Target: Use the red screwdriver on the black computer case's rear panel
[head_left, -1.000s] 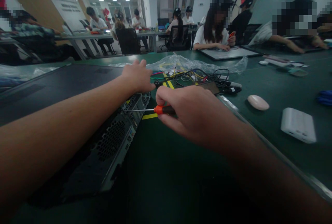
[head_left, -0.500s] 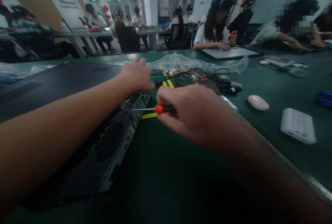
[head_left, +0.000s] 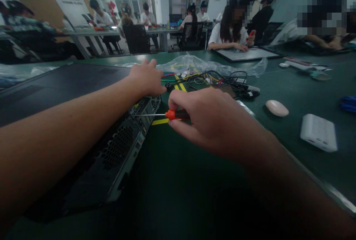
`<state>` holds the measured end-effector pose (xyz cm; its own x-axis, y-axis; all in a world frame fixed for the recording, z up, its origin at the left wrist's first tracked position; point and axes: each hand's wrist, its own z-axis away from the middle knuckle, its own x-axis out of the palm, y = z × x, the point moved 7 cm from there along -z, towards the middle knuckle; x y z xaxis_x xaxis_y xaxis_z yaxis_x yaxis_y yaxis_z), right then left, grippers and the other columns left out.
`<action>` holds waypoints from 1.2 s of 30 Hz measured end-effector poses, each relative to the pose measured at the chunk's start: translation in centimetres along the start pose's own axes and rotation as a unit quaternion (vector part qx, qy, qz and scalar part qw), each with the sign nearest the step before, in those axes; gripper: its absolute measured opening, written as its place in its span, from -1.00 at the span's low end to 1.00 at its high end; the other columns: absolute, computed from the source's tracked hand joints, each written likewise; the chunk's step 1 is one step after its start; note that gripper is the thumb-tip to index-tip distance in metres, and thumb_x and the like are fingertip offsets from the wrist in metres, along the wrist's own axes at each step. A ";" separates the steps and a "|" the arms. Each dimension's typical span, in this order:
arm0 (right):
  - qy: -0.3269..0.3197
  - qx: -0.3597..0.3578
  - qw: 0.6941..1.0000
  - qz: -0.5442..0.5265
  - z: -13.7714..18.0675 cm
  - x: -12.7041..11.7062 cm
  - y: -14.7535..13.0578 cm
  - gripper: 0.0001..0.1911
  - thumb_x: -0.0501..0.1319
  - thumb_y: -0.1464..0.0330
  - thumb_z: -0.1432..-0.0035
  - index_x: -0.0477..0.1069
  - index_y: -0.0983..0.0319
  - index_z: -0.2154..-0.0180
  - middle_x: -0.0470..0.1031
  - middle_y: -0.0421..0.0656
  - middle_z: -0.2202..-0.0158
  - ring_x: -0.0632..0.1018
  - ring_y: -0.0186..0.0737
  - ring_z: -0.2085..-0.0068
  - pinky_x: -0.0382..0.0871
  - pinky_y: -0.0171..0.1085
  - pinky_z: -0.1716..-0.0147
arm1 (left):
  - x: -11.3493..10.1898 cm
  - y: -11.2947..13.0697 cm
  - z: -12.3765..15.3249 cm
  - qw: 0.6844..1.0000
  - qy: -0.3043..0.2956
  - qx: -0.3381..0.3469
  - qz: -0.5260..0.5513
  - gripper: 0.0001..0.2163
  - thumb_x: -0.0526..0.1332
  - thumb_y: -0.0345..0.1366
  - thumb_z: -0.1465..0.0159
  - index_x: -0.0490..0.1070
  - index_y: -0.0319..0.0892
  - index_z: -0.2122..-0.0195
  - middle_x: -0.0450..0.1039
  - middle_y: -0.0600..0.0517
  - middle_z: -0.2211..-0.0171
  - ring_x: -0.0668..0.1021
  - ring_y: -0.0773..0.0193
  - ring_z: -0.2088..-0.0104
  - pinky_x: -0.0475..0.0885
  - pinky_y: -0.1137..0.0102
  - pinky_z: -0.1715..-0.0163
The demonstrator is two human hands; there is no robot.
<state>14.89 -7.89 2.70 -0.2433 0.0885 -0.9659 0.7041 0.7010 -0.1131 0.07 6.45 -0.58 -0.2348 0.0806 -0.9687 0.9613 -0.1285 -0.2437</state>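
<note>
A black computer case (head_left: pixel 69 88) lies on its side on the green table, its rear panel with vents and ports facing me. My left hand (head_left: pixel 146 78) rests palm down on the case's top near corner, fingers closed over the edge. My right hand (head_left: pixel 211 121) is closed round a screwdriver (head_left: pixel 169 114) with an orange and black handle. The thin metal shaft points left, and its tip touches the rear panel near the upper corner.
Behind the hands lie a clear plastic bag (head_left: pixel 200 63) and a tangle of cables (head_left: pixel 217 80). To the right sit a pale mouse (head_left: pixel 276 108) and a white box (head_left: pixel 318 132). Other people work at this table and at tables further back.
The view has shifted slightly. Both hands stay in place, the screwdriver still against the rear panel.
</note>
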 end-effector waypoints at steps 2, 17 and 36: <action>-0.002 -0.001 1.000 -0.002 0.1 0.0 0.0 -0.72 0.24 0.31 -0.44 0.57 0.22 -0.10 0.71 -0.07 0.16 0.45 -0.23 0.35 0.00 -0.17 0.33 | 0.0 0.0 0.1 1.000 -0.001 -0.003 0.010 -0.23 0.24 0.28 -0.33 0.45 0.09 -0.51 0.37 -0.24 -0.49 0.30 -0.54 -0.51 0.40 -0.21 -0.34; 0.007 -0.011 1.000 0.012 0.2 0.0 -0.3 -0.68 0.18 0.20 -0.57 0.67 0.22 0.04 0.69 -0.08 0.23 0.63 -0.06 0.14 0.10 -0.14 0.27 | 0.1 -0.3 0.3 1.000 -0.001 -0.001 0.025 -0.21 0.17 0.38 -0.37 0.55 -0.07 -0.41 0.31 -0.24 -0.55 0.28 -0.54 -0.47 0.35 -0.35 -0.35; 0.039 -0.029 0.999 -0.007 0.1 0.2 -0.4 -0.68 0.22 0.39 -0.43 0.52 0.20 -0.16 0.70 -0.08 0.14 0.57 -0.17 0.25 0.03 -0.20 0.32 | -0.4 0.2 0.7 0.999 -0.004 0.012 -0.031 -0.15 0.03 0.43 -0.41 0.57 -0.16 -0.38 0.36 -0.40 -0.46 0.39 -0.43 -0.42 0.49 -0.21 -0.30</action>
<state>14.63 -8.16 2.48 -0.3052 0.1317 -0.9431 0.6607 0.7426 -0.1101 0.27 5.69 -0.30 -0.2948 0.0805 -0.9522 0.9413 -0.1472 -0.3039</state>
